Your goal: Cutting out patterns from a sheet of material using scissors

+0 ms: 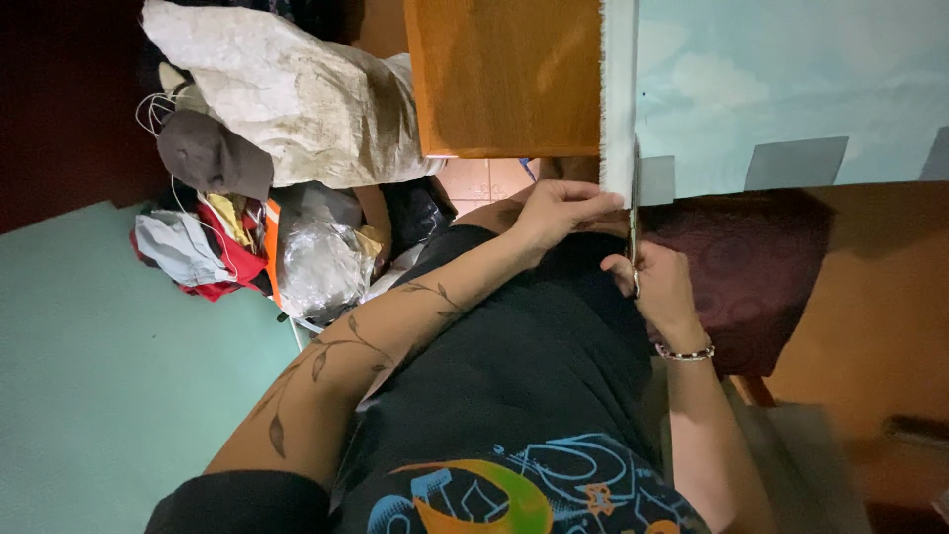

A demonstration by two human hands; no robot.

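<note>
Here, left hand (556, 210) fingers pinch fabric strip (619, 99) edge.

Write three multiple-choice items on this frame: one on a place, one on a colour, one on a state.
1. Where is the pale blue fabric sheet?
A. on the wooden table
B. on the floor
C. over the chair

2. What colour is the cloth cap on the clutter pile?
A. brown
B. yellow
C. white

3. What is the left hand doing?
A. hanging free
B. pinching the fabric's edge
C. resting on a knee

A: the sheet lies across the wooden table.
A: the cap is dull brown.
B: its fingers grip the frayed edge, while the right hand holds metal scissors.
</note>
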